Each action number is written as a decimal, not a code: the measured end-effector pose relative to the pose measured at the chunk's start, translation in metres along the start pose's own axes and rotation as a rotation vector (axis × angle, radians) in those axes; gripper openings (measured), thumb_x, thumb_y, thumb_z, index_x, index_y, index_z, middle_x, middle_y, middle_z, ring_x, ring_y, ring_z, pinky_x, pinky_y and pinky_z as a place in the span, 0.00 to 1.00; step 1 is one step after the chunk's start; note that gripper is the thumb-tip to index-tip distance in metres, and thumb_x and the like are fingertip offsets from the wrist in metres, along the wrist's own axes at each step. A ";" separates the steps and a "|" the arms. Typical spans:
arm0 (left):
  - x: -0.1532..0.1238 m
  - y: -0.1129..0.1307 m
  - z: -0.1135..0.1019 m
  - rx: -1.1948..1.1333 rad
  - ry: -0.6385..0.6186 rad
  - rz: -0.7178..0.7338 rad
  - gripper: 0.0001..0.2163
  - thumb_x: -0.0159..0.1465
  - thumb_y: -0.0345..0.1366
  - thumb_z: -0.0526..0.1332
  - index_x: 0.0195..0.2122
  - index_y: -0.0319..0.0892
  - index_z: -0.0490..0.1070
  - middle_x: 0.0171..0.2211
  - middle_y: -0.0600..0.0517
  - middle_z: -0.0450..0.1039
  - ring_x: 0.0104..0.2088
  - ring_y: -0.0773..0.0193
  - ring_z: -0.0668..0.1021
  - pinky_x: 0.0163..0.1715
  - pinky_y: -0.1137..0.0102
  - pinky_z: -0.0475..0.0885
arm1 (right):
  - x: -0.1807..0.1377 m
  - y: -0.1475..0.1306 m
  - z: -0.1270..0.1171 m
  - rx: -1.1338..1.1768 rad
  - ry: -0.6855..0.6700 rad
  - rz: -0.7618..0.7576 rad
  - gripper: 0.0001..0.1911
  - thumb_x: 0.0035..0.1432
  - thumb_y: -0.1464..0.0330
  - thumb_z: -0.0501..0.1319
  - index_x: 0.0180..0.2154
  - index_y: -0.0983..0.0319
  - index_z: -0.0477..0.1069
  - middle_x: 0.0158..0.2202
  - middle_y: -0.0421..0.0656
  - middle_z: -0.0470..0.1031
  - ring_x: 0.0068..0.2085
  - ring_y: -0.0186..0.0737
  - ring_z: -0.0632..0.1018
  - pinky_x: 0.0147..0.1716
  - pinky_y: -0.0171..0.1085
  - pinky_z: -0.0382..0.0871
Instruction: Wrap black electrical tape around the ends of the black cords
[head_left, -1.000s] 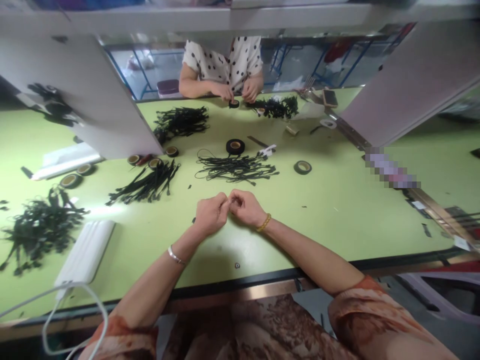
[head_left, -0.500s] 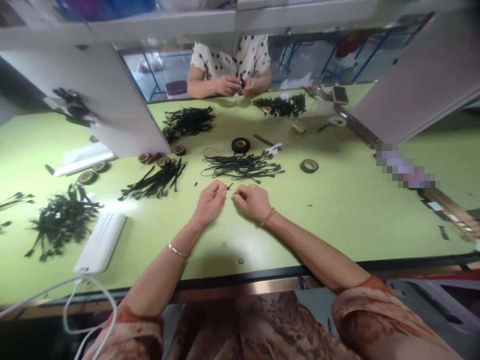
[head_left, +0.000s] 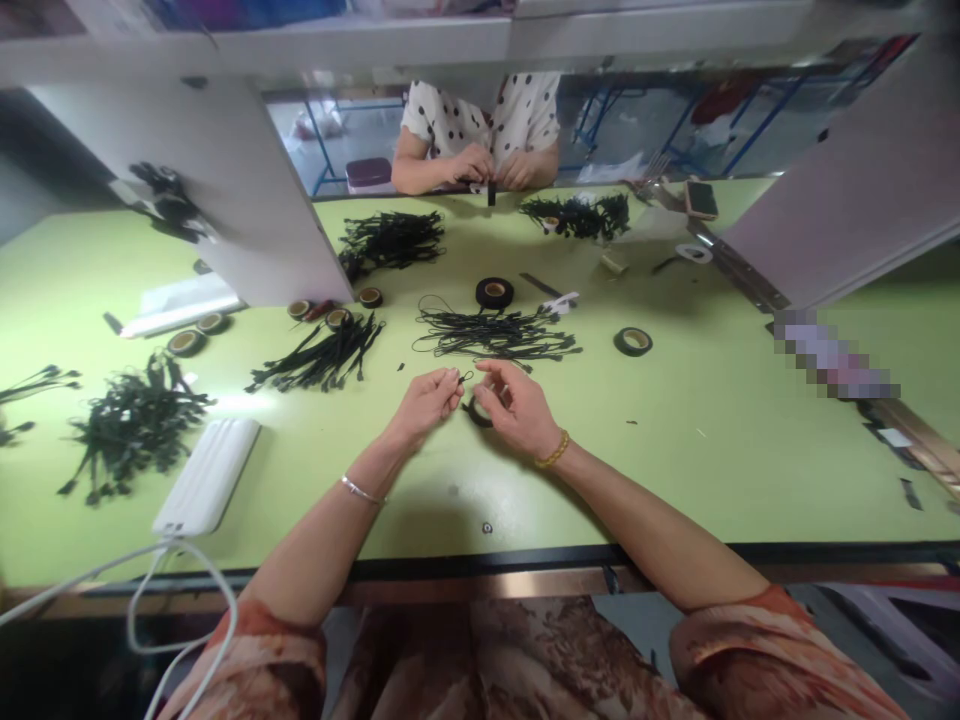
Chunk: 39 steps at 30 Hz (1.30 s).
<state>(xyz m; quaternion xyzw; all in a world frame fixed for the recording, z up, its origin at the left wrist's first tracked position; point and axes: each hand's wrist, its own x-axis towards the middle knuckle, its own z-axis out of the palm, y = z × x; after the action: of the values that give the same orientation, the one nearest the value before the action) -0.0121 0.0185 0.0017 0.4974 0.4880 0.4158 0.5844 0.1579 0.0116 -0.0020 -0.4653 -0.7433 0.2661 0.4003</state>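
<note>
My left hand (head_left: 430,403) is closed in a pinch on a thin black cable (head_left: 466,378), whose small loop sticks out past the fingertips. Just to its right, my right hand (head_left: 517,405) curls round a roll of black tape (head_left: 478,412), partly hidden behind the thumb and palm. The right index finger is stretched toward the cable loop without clearly touching it. Beyond both hands lies a loose bundle of black cables (head_left: 495,332) on the green table (head_left: 570,500).
Tape rolls (head_left: 634,341) lie around, one black roll (head_left: 495,293) behind the bundle. More cable piles (head_left: 322,352) sit left, near a white power bank (head_left: 208,475) with a cord. White partitions (head_left: 300,230) flank the table. Opposite, a co-worker's hands (head_left: 491,168) hold something black.
My right hand has loosened and turned, its index finger lifting, and the tape roll now shows. A cable loop shows at my left fingertips. The view has shifted slightly.
</note>
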 end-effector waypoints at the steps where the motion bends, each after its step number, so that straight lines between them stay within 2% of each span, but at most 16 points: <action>1: -0.001 -0.001 0.001 0.030 -0.016 0.011 0.23 0.60 0.56 0.60 0.23 0.40 0.64 0.16 0.59 0.59 0.18 0.75 0.58 0.19 0.75 0.52 | 0.000 -0.001 0.000 0.076 -0.019 0.023 0.18 0.62 0.61 0.58 0.50 0.63 0.68 0.36 0.46 0.76 0.33 0.39 0.73 0.35 0.38 0.68; 4: -0.003 -0.002 0.007 0.105 -0.046 0.042 0.24 0.60 0.56 0.60 0.21 0.40 0.60 0.17 0.59 0.57 0.19 0.74 0.57 0.20 0.74 0.52 | 0.002 -0.002 0.000 0.255 -0.090 0.096 0.14 0.60 0.57 0.59 0.40 0.62 0.70 0.31 0.43 0.75 0.29 0.37 0.71 0.30 0.37 0.66; 7: -0.005 0.000 0.011 0.085 -0.079 0.058 0.25 0.58 0.59 0.60 0.22 0.41 0.60 0.17 0.59 0.55 0.20 0.74 0.56 0.20 0.73 0.51 | 0.005 0.000 0.003 0.406 -0.097 0.181 0.17 0.57 0.54 0.60 0.28 0.60 0.66 0.22 0.39 0.70 0.24 0.34 0.67 0.26 0.36 0.63; 12: -0.006 0.004 0.008 0.008 -0.208 0.022 0.23 0.59 0.57 0.60 0.24 0.41 0.61 0.17 0.60 0.53 0.19 0.74 0.55 0.19 0.74 0.49 | 0.010 0.008 0.007 0.662 -0.124 0.385 0.24 0.50 0.47 0.64 0.24 0.59 0.61 0.18 0.35 0.64 0.19 0.30 0.62 0.20 0.33 0.58; 15: -0.003 0.002 0.000 0.009 -0.257 -0.044 0.18 0.59 0.52 0.63 0.30 0.40 0.64 0.18 0.60 0.60 0.18 0.75 0.58 0.19 0.75 0.50 | 0.012 0.015 0.005 0.656 -0.052 0.440 0.24 0.50 0.47 0.64 0.25 0.60 0.63 0.19 0.35 0.66 0.20 0.30 0.63 0.21 0.32 0.58; 18: 0.001 -0.001 -0.005 0.074 -0.266 -0.081 0.16 0.60 0.48 0.63 0.31 0.39 0.66 0.19 0.56 0.68 0.17 0.75 0.60 0.19 0.75 0.51 | 0.013 0.019 0.001 0.583 -0.033 0.380 0.23 0.55 0.47 0.60 0.32 0.62 0.69 0.23 0.38 0.70 0.23 0.32 0.67 0.24 0.33 0.62; 21: 0.002 -0.003 -0.007 0.125 -0.243 -0.078 0.14 0.62 0.46 0.61 0.32 0.38 0.67 0.19 0.55 0.70 0.17 0.74 0.61 0.19 0.75 0.52 | 0.012 0.018 -0.003 0.423 -0.068 0.239 0.21 0.61 0.51 0.56 0.38 0.63 0.72 0.28 0.41 0.74 0.28 0.34 0.71 0.29 0.34 0.66; 25: 0.001 -0.004 -0.006 0.154 -0.256 -0.065 0.15 0.61 0.47 0.61 0.31 0.38 0.68 0.18 0.55 0.70 0.17 0.73 0.63 0.19 0.76 0.55 | 0.010 0.014 -0.007 0.158 -0.100 0.044 0.13 0.62 0.60 0.57 0.32 0.62 0.72 0.27 0.41 0.75 0.28 0.34 0.71 0.32 0.34 0.64; 29: -0.001 0.000 -0.009 0.179 -0.298 -0.094 0.18 0.62 0.51 0.58 0.29 0.39 0.69 0.16 0.56 0.67 0.16 0.72 0.62 0.19 0.75 0.56 | 0.010 0.013 -0.010 -0.009 -0.114 -0.078 0.12 0.62 0.64 0.56 0.27 0.61 0.69 0.25 0.41 0.73 0.27 0.34 0.69 0.32 0.35 0.62; 31: -0.001 0.003 -0.009 0.273 -0.301 -0.060 0.20 0.64 0.52 0.54 0.27 0.40 0.69 0.15 0.56 0.65 0.17 0.71 0.62 0.21 0.74 0.57 | 0.011 0.013 -0.010 -0.011 -0.070 -0.047 0.14 0.61 0.63 0.55 0.25 0.60 0.66 0.23 0.40 0.70 0.26 0.35 0.68 0.31 0.35 0.61; 34: -0.003 0.005 -0.007 0.496 -0.218 0.107 0.21 0.66 0.50 0.50 0.23 0.41 0.64 0.16 0.58 0.61 0.20 0.70 0.63 0.24 0.73 0.59 | 0.013 0.015 -0.005 0.109 0.016 0.079 0.18 0.61 0.57 0.55 0.23 0.60 0.61 0.21 0.38 0.65 0.25 0.34 0.64 0.28 0.35 0.59; 37: -0.005 0.004 -0.002 0.677 -0.130 0.277 0.19 0.67 0.46 0.49 0.22 0.42 0.61 0.18 0.58 0.60 0.21 0.69 0.62 0.26 0.73 0.59 | 0.016 0.020 0.002 0.300 0.014 0.206 0.24 0.60 0.49 0.55 0.22 0.59 0.60 0.20 0.36 0.62 0.24 0.33 0.63 0.26 0.34 0.59; 39: -0.006 0.003 -0.001 0.785 -0.111 0.309 0.17 0.67 0.44 0.50 0.23 0.42 0.61 0.19 0.57 0.62 0.21 0.69 0.63 0.26 0.72 0.58 | 0.018 0.024 0.003 0.349 0.025 0.251 0.26 0.58 0.46 0.56 0.21 0.60 0.60 0.20 0.36 0.63 0.24 0.33 0.63 0.26 0.34 0.60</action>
<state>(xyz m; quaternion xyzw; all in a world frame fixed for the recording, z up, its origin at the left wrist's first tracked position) -0.0146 0.0138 0.0052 0.7711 0.4967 0.2538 0.3069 0.1621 0.0379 -0.0161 -0.4809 -0.6172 0.4329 0.4476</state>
